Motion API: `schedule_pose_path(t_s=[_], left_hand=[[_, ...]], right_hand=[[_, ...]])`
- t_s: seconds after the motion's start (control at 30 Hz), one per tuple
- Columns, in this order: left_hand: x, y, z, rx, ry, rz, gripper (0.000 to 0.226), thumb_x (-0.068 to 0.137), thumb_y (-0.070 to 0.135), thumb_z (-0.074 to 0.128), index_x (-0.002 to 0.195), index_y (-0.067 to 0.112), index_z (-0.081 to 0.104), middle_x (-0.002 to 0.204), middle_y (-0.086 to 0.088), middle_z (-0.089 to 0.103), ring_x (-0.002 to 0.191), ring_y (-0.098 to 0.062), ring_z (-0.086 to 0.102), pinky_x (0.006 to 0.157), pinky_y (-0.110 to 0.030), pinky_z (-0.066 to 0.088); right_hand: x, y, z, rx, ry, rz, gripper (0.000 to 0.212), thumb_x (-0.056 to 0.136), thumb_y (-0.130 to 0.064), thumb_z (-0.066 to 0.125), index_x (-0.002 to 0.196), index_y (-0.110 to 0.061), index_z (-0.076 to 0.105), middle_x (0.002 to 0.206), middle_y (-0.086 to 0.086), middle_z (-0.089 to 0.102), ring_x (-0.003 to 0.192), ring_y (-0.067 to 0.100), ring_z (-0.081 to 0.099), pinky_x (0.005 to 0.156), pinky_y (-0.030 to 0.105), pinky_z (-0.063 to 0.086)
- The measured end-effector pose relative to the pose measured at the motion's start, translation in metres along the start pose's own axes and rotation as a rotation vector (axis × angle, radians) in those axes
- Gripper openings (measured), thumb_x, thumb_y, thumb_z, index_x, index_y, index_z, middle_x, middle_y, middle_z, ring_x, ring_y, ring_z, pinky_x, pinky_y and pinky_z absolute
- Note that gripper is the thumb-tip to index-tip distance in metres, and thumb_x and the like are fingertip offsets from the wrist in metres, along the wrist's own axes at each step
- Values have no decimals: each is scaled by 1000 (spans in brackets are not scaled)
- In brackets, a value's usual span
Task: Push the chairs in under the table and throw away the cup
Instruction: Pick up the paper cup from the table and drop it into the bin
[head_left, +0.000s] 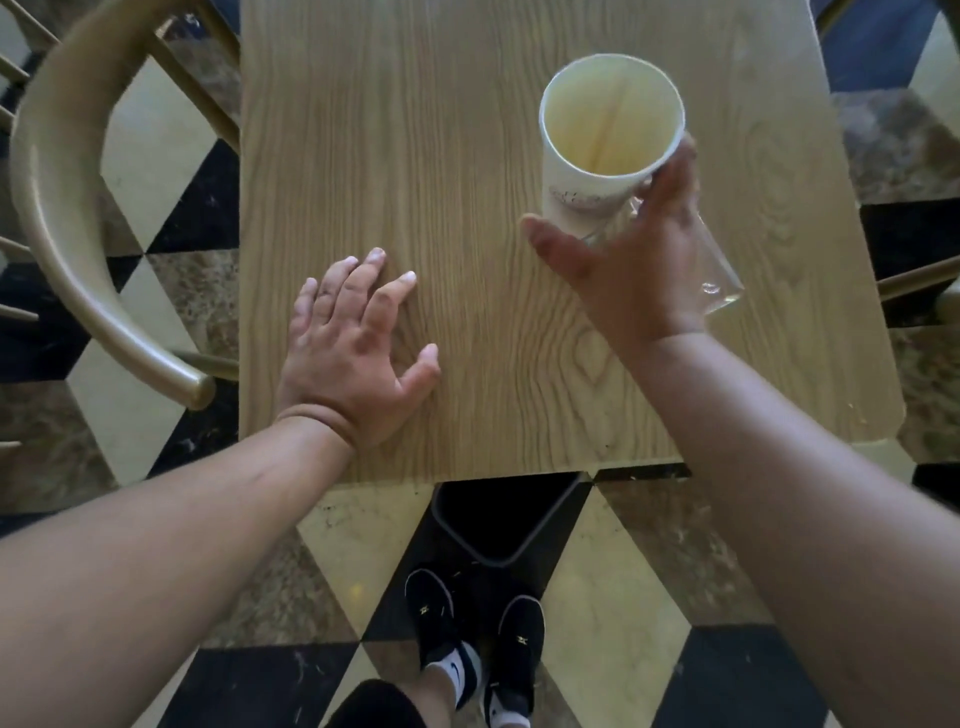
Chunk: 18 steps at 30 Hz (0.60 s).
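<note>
A paper cup (610, 140) stands on a wood-grain bench (441, 156), just beyond the fingers of the person's right hand (623, 260), which is open, thumb spread to one side and fingers curving round the far side of the cup's lower wall. Whether skin meets paper cannot be told; the hand has not closed. The cup's long axis runs up and down, leaning slightly, its open mouth pointing up toward the camera and showing a stained, apparently empty inside. A piece of clear plastic (717, 275) lies beside and partly behind this hand. The left hand (348, 343) rests flat and open on the bench, well apart from the cup, so the right is plainly the nearer. A dark bin (514, 519) sits on the floor under the bench edge, back toward the person from both hands. A curved chair back (57, 208) stands out beyond the left hand, clear of the bench.
</note>
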<state>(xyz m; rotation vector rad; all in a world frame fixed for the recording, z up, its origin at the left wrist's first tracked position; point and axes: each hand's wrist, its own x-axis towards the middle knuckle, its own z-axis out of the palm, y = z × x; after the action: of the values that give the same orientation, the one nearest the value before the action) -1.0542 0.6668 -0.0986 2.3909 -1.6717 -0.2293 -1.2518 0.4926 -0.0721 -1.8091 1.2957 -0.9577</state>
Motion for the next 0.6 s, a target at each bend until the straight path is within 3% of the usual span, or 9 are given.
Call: schedule_pose_path(t_s=[0.1, 0.23, 0.4, 0.5, 0.6], left_hand=[[-1, 0, -1, 2, -11, -5, 76, 89, 63, 49, 154, 25, 47, 170, -8, 34, 159, -30, 20, 131, -55, 7], [0, -1, -1, 6, -10, -12, 76, 89, 64, 49, 155, 26, 47, 171, -6, 33, 160, -28, 19, 131, -53, 6], [0, -1, -2, 1, -19, -15, 77, 88, 65, 49, 154, 26, 48, 171, -6, 33, 159, -29, 20, 131, -54, 7], [-1, -1, -3, -1, -24, -8, 79, 88, 67, 49, 154, 24, 48, 171, -8, 33, 159, -31, 21, 130, -56, 7], [-2, -2, -3, -26, -23, -7, 80, 88, 66, 52, 154, 22, 49, 170, -10, 34, 159, -33, 22, 130, -57, 8]], right_hand=[[6, -11, 11, 52, -21, 8, 70, 75, -41, 90, 127, -18, 49, 112, -18, 59, 102, 2, 62, 89, 33, 55], [-18, -18, 12, 16, -80, -8, 74, 77, -39, 91, 131, -9, 50, 108, -22, 55, 91, -7, 57, 80, 14, 47], [-77, -25, -4, -11, -209, -39, 78, 76, -39, 94, 134, -13, 50, 116, -12, 62, 102, 4, 62, 85, 19, 51], [-116, -23, -18, -36, -300, -29, 81, 72, -40, 95, 132, -29, 42, 123, -7, 66, 110, 17, 67, 90, 39, 57], [-147, -24, -28, -25, -338, -51, 79, 71, -44, 90, 133, -27, 44, 125, -3, 65, 110, 23, 68, 88, 47, 58]])
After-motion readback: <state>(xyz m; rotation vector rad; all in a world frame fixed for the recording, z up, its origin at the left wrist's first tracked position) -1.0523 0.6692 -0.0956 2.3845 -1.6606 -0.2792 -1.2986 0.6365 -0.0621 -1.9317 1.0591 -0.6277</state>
